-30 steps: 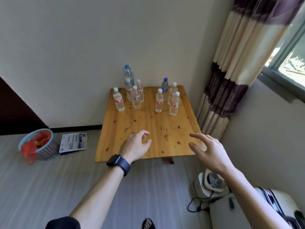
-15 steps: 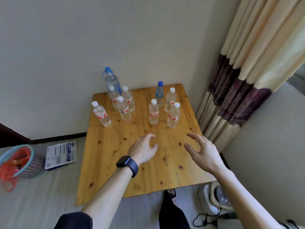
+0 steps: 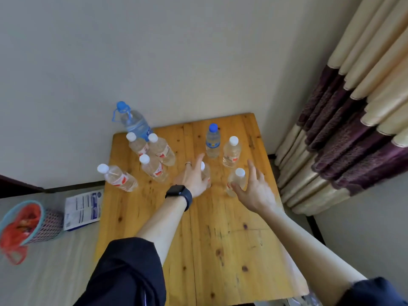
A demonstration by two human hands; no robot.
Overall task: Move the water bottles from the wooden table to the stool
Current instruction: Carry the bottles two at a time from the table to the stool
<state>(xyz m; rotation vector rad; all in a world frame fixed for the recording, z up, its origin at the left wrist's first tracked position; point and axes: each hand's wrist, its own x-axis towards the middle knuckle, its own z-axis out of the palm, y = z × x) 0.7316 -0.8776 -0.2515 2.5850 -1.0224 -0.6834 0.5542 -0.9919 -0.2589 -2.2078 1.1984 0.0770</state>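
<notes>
Several clear water bottles stand at the far end of the wooden table (image 3: 220, 239). A large blue-capped bottle (image 3: 133, 123) is at the back left and a small blue-capped bottle (image 3: 212, 140) at the back middle. My left hand (image 3: 193, 176), with a watch on the wrist, reaches with straight fingers against a white-capped bottle (image 3: 205, 172) that it half hides. My right hand (image 3: 254, 189) is spread beside another white-capped bottle (image 3: 238, 179), thumb at its front, fingers not closed round it. No stool is in view.
More white-capped bottles (image 3: 152, 168) cluster at the table's left, one (image 3: 117, 178) near its left edge. A basket with a red bag (image 3: 28, 221) and a printed packet (image 3: 84, 208) lie on the floor at left. A curtain (image 3: 353, 129) hangs right of the table.
The view has come closer over the table. Both hands have moved forward from the table's middle to the two nearest bottles, the left now against one and the right beside the other.
</notes>
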